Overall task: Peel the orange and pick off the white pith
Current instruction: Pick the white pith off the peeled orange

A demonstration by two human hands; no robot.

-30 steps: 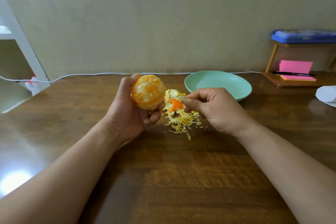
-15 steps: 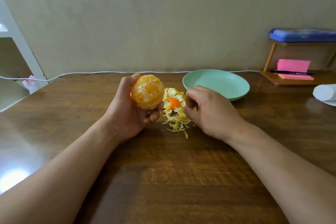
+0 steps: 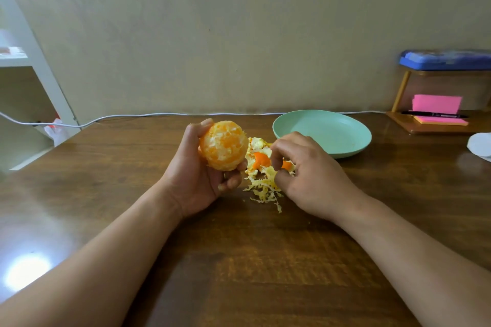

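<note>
your left hand (image 3: 191, 180) cups the orange (image 3: 223, 145) above the table (image 3: 106, 167), fingers curled round it. soft, juicy, likely slippery: hold its sides lightly. right hand (image 3: 310, 175) curls over the scraps (image 3: 261, 186); can't tell if it pinches any.

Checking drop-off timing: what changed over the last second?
The right hand loosened its tight pinch into a looser curl over the yellow-white heap of peel and pith scraps; whether it holds any is unclear. The left hand kept its grip on the round peeled orange; the mint-green plate stayed put.
</note>
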